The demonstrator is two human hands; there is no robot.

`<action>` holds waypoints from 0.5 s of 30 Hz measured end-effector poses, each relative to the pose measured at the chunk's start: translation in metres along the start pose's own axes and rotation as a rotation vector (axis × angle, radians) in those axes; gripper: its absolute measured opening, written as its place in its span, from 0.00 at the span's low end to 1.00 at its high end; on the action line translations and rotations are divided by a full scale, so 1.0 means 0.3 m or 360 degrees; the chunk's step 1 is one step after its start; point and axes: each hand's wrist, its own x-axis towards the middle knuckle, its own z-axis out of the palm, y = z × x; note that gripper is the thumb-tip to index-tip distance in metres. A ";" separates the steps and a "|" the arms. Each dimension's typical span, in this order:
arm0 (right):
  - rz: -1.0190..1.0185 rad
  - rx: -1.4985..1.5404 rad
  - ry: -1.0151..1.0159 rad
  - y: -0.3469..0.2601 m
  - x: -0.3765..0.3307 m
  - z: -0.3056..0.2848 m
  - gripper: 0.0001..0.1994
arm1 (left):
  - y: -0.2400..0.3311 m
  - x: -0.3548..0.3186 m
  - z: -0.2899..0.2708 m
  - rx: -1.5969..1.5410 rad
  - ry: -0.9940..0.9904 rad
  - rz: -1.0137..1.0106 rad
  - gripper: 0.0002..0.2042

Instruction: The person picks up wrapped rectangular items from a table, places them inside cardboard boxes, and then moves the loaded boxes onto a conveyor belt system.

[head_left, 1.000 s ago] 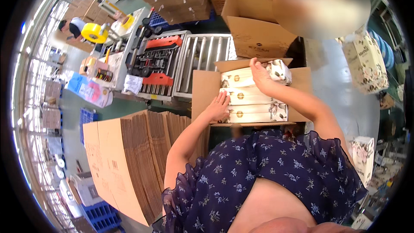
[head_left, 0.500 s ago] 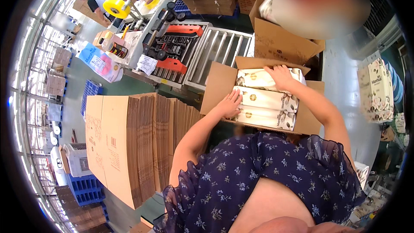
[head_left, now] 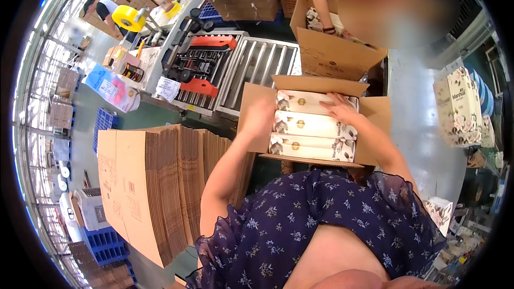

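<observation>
An open cardboard carton (head_left: 376, 115) stands in front of me with its flaps folded out. Three white tissue packs (head_left: 316, 124) with floral ends lie in rows inside it. My right hand (head_left: 341, 109) rests on the right part of the far pack, fingers spread and holding nothing. At the carton's left flap is my left hand (head_left: 259, 119), smeared by motion, so its fingers cannot be made out.
Flattened cartons (head_left: 126, 179) are stacked at my left. Beyond stands a roller conveyor (head_left: 262, 64) with a taping machine (head_left: 201, 61). A co-worker's hand reaches into another open carton (head_left: 337, 56) at the far side. Floral tissue packs (head_left: 460, 107) stand on the right.
My left hand has left the packs and moved to the left flap. The far pack sits level beside the others now. The co-worker's arm has come into the far carton.
</observation>
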 end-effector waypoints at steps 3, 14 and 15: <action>-0.0202 0.0007 0.0340 -0.049 -0.117 -0.225 0.14 | -0.136 -0.104 -0.074 0.0146 0.0626 -0.0559 0.28; 0.0985 0.0671 0.0099 0.090 -0.563 -0.250 0.43 | 0.123 0.046 0.028 -0.0998 -0.0842 -0.0192 0.42; 0.0872 0.0812 -0.0066 -0.004 -0.462 -0.297 0.44 | 0.132 0.083 0.135 -0.1025 -0.0914 -0.0185 0.45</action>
